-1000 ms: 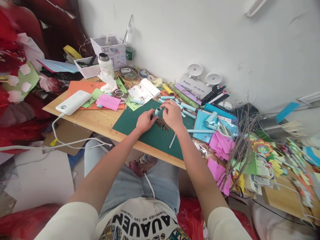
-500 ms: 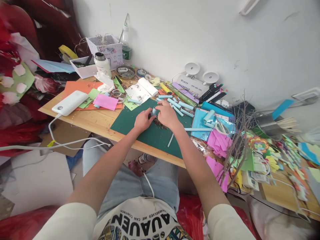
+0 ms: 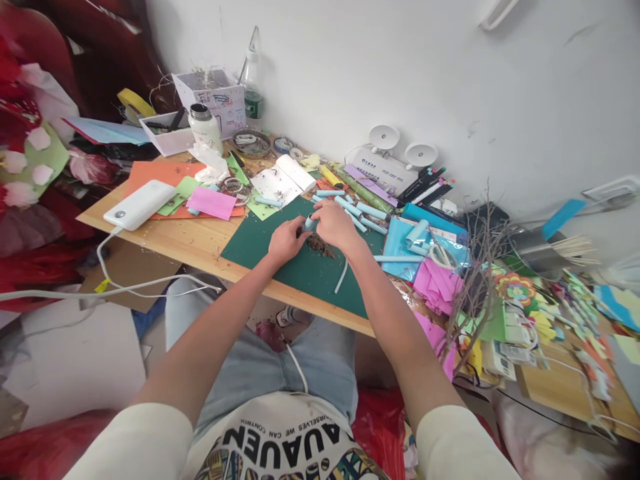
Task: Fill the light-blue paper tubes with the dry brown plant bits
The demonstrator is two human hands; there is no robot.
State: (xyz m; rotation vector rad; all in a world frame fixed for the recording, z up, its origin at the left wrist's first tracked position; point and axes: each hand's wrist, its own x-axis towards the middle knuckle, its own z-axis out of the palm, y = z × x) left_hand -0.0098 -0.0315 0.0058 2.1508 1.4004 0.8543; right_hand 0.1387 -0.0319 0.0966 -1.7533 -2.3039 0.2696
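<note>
Over the green cutting mat (image 3: 260, 247), my left hand (image 3: 287, 241) is closed around a short light blue paper tube (image 3: 309, 223), held upright. My right hand (image 3: 336, 225) is at the tube's upper end, its fingers bent and pinched together; what they hold is too small to make out. Just below my hands lies a small heap of brown dried bits (image 3: 320, 247). Several more blue paper tubes (image 3: 373, 212) lie behind my right hand. A thin pale strip (image 3: 341, 277) rests on the mat near my right forearm.
A white power bank (image 3: 140, 205) with a cable sits on the left. Behind it stand an open white bottle (image 3: 205, 130) and a paper box (image 3: 220, 100). On the right are blue plastic packs (image 3: 400, 267), pink paper (image 3: 437, 283) and a bundle of dry twigs (image 3: 483, 267).
My right hand and forearm have shifted slightly to the right, showing more of the brown heap. My left hand still holds the blue tube in the same place.
</note>
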